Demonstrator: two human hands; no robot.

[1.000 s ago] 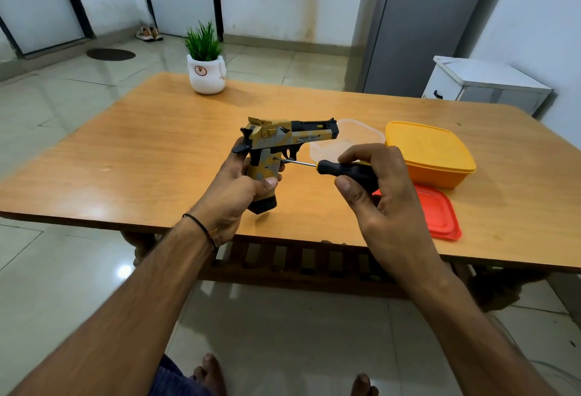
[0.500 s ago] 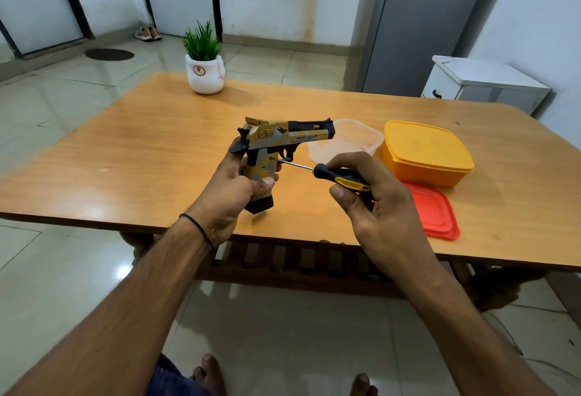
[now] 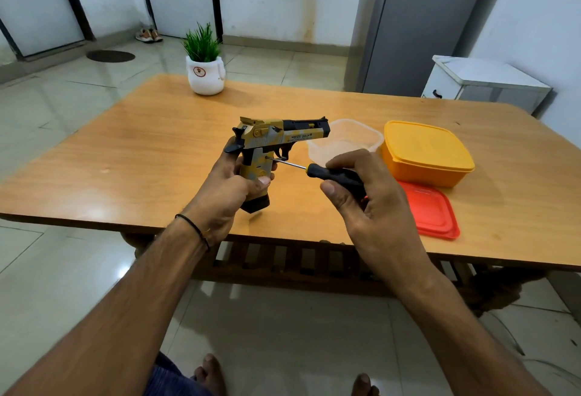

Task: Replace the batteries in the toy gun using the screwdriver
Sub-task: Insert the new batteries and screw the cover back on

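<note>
One yellow-and-black plastic toy gun [image 3: 276, 141] sits gripped in the left hand [image 3: 228, 189] — one black-handled screwdriver [image 3: 317, 171], tip at its grip, is pinched by the right hand [image 3: 371, 197].

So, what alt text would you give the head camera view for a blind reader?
A person's left hand grips a yellow toy gun while the right hand holds a screwdriver with its tip at the gun's grip, above a wooden table.

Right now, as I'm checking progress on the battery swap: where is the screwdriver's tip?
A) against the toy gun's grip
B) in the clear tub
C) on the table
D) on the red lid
A: the right hand holds the screwdriver with its tip set against the grip of the toy gun, which the left hand holds.
</note>
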